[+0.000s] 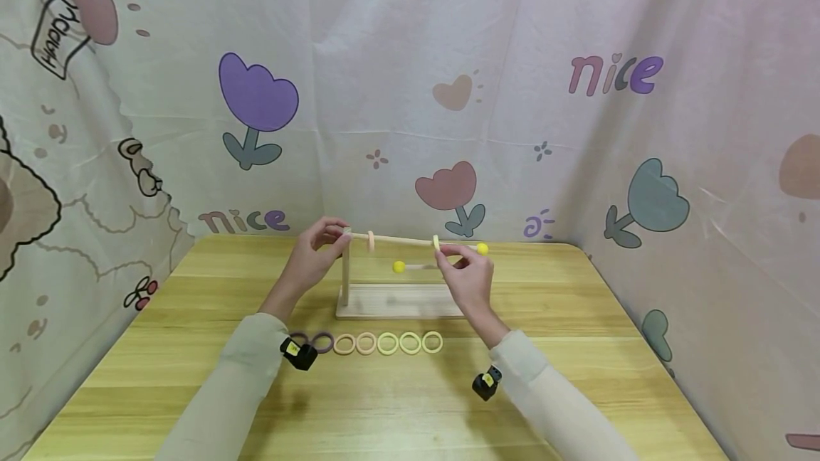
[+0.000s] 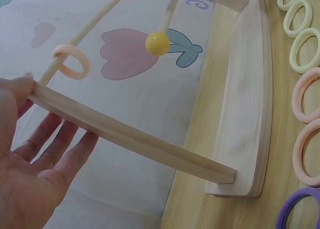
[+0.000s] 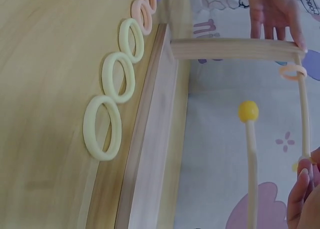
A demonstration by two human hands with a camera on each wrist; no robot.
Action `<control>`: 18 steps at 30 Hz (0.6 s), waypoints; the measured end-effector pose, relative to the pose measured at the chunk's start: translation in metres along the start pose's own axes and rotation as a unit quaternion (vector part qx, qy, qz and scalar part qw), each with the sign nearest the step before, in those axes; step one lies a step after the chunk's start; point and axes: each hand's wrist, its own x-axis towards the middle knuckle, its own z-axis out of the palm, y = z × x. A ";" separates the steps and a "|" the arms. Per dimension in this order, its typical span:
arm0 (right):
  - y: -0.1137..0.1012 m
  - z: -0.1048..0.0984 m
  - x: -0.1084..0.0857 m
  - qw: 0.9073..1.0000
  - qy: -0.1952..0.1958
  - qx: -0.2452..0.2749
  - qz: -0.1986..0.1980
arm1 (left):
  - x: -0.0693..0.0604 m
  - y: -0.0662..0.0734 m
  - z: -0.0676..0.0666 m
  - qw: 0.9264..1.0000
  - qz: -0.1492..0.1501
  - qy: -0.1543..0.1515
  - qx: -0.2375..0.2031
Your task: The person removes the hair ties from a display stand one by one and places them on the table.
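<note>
A wooden stand [image 1: 397, 302] with an upright post [image 2: 135, 134] stands on the table. My left hand [image 1: 317, 251] holds the post's top end, thumb on top and fingers against its side. From there an upper rod [image 1: 403, 240] runs right to a yellow ball [image 1: 482, 249]. A peach ring [image 2: 75, 62] hangs on this rod near the post. Farther right, my right hand [image 1: 468, 282] pinches a pale yellow ring [image 1: 436, 241] that is around the rod. A lower rod [image 3: 251, 174] ends in another yellow ball [image 3: 248, 111]; my right hand hides its other end in the head view.
In front of the stand lies a row of rings: purple [image 1: 322, 342], peach [image 1: 344, 344] and pale yellow [image 1: 388, 343]. My left sleeve's wrist camera [image 1: 299, 353] partly covers the leftmost purple one. A printed cloth [image 1: 384, 91] hangs behind the wooden table [image 1: 384, 411].
</note>
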 end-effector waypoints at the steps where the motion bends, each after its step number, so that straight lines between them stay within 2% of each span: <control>1: 0.000 -0.001 0.000 1.000 0.000 -0.001 0.001 | 0.000 0.000 0.000 1.000 0.000 0.000 0.001; 18: 0.011 -0.022 0.002 0.999 -0.001 0.011 0.051 | 0.001 -0.001 0.001 1.000 0.007 0.003 -0.004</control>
